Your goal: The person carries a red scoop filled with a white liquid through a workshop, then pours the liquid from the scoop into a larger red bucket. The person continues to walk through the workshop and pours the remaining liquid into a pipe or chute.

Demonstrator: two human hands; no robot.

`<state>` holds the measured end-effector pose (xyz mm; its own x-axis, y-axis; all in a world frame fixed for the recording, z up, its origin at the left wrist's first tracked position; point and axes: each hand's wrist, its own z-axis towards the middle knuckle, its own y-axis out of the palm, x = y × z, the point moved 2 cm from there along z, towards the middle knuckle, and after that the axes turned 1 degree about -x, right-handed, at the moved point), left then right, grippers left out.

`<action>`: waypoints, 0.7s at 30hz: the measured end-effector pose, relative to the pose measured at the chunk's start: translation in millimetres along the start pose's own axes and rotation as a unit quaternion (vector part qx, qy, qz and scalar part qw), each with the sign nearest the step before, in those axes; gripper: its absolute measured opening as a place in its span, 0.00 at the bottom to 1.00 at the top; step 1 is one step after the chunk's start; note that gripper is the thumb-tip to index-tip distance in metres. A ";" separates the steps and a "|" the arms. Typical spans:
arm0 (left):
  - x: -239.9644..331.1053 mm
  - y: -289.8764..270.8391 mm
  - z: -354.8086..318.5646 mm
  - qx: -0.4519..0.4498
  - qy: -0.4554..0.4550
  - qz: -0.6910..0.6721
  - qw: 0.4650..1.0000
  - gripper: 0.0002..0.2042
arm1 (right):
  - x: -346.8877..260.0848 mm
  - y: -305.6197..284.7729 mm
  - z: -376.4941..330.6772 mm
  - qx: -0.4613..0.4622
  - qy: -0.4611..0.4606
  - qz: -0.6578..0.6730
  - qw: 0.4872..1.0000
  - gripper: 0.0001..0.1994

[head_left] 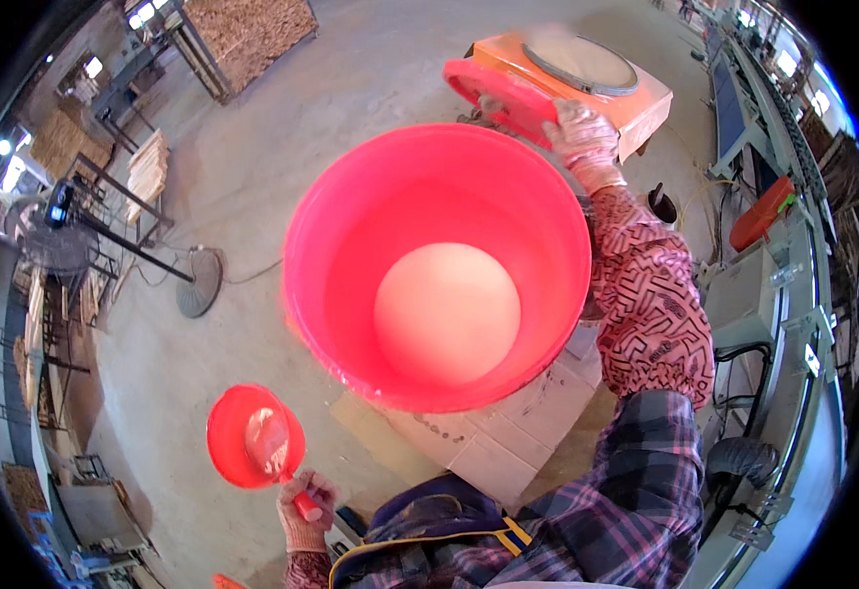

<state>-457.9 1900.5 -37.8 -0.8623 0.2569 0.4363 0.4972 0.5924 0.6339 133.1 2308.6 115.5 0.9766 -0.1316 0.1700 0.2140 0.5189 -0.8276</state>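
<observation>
while the right grip (584, 142) holds the lid (498, 90) beside the bucket (346, 255), the left grip (304, 520) clasps the dipper (228, 437); scooping seems in hand, and the next move wants it level.

We have grey floor (253, 334) beyond our left hand (307, 506); a standing fan (49, 238) farther left; bright windows (786, 63) right of our right hand (586, 142).

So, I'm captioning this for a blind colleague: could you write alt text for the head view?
A red bucket with pale contents stands before a person whose right hand grips a red lid just beyond it, near an orange box; the left hand holds a red scoop.
</observation>
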 end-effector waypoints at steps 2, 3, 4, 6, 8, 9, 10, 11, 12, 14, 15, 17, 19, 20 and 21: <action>-5.2 19.8 -7.7 -0.015 -0.008 0.017 1.000 0.10 | 9.1 -39.2 5.8 0.015 -0.006 -0.048 0.999 0.24; -5.0 23.4 -11.7 -0.002 -0.010 0.028 1.000 0.10 | 6.9 -66.8 -0.8 0.045 -0.046 -0.158 0.985 0.25; -5.8 24.5 -13.1 0.007 -0.017 0.040 0.999 0.10 | 15.4 -89.1 -2.8 0.091 -0.033 -0.142 0.985 0.26; -7.7 25.6 -10.2 -0.025 -0.017 0.035 0.999 0.11 | 39.5 -123.5 1.2 0.192 0.045 0.024 0.980 0.29; -4.6 15.1 -14.1 -0.029 -0.001 0.040 0.999 0.11 | 33.0 -180.4 4.2 0.261 0.052 0.130 0.955 0.33; -5.8 11.6 -13.1 -0.028 0.001 0.048 0.998 0.11 | 47.4 -196.5 6.9 0.273 0.095 0.171 0.942 0.33; -8.5 13.0 -6.4 -0.035 -0.002 0.054 0.998 0.11 | 67.1 -219.4 10.2 0.289 0.137 0.203 0.926 0.33; -11.3 16.9 -4.0 -0.038 -0.019 0.043 0.998 0.10 | 81.6 -243.8 9.9 0.280 0.174 0.183 0.926 0.31; -14.4 16.1 -0.9 -0.047 -0.037 0.044 0.997 0.10 | 82.1 -263.7 4.4 0.270 0.216 0.290 0.893 0.28; -10.8 4.5 0.5 -0.052 -0.052 0.043 0.996 0.09 | 70.3 -271.6 -5.0 0.179 0.217 0.446 0.850 0.21; -6.5 -2.3 -3.3 -0.037 -0.045 0.048 0.997 0.08 | 62.1 -258.5 -11.9 0.118 0.213 0.446 0.861 0.19; -18.5 -4.5 0.8 -0.031 -0.055 0.046 0.997 0.08 | 53.3 -245.6 -27.4 0.051 0.241 0.626 0.740 0.16; -16.9 2.0 -7.4 -0.026 -0.034 0.067 0.997 0.08 | 10.7 -238.8 -42.2 -0.006 0.251 0.805 0.537 0.14; -16.8 5.9 -11.6 -0.022 -0.025 0.078 0.996 0.08 | -7.6 -243.4 -54.1 -0.035 0.242 0.820 0.518 0.14; -17.2 2.6 -10.4 -0.035 -0.030 0.078 0.996 0.08 | -19.3 -243.8 -61.4 -0.056 0.237 0.805 0.541 0.14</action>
<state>-440.7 1889.7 -37.0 -0.7773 0.3887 0.4946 0.6291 0.4880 0.6051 60.8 2132.7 281.2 -0.2249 0.1990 -0.9538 -0.9349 0.2319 0.2688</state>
